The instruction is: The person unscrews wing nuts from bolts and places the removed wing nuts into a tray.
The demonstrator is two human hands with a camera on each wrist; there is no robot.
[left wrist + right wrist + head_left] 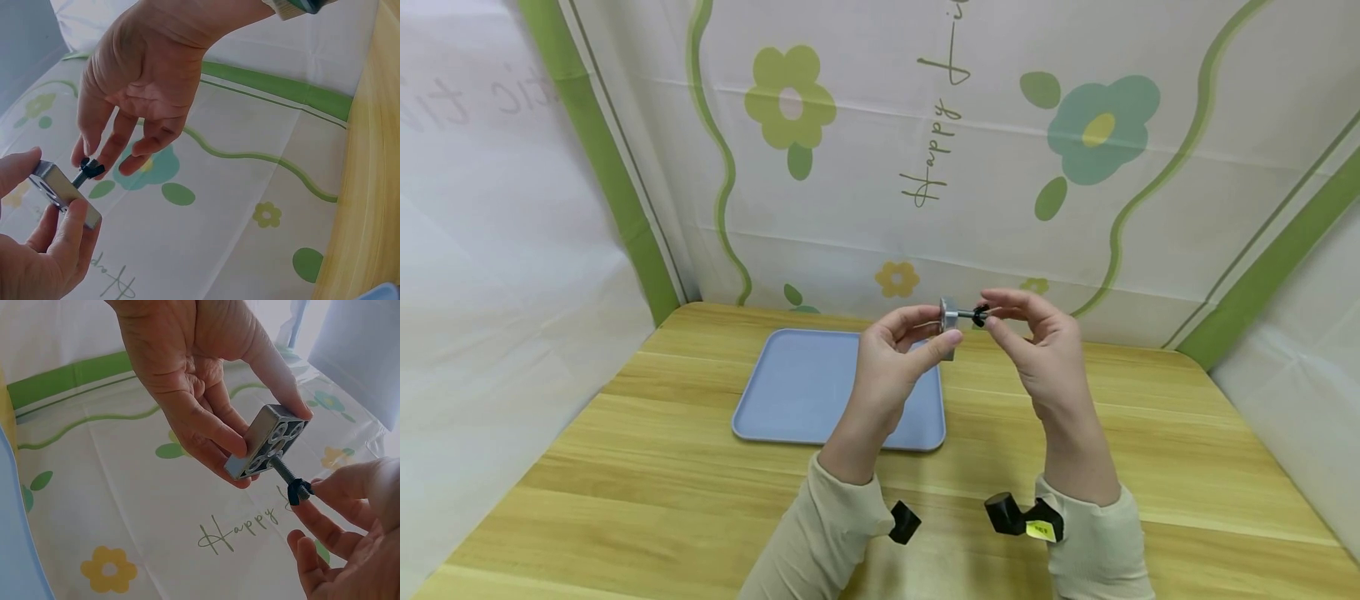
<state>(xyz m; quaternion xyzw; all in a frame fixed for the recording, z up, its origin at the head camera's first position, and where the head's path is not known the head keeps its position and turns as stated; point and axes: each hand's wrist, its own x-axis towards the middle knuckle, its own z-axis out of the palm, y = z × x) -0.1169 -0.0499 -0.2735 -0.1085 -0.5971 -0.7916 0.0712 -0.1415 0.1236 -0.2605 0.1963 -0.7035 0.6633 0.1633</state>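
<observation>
Above the table, my left hand [891,354] grips a small rectangular metal block [269,439] by its edges, between thumb and fingers. Round holes and recesses show on the block's face in the right wrist view. A threaded bolt [283,470] sticks out of that face towards the right. On the bolt's outer end sits a black wing nut [299,491]. My right hand [1048,350] pinches the wing nut with thumb and index finger. Its other fingers are loosely bent, apart from the nut [92,167].
A blue-grey tray [805,387] lies on the wooden table [625,467], behind and below my left hand. Behind the table hangs a white flowered cloth [865,233], with more white cloth at both sides. Black wrist mounts [1003,512] stick out from the sleeves.
</observation>
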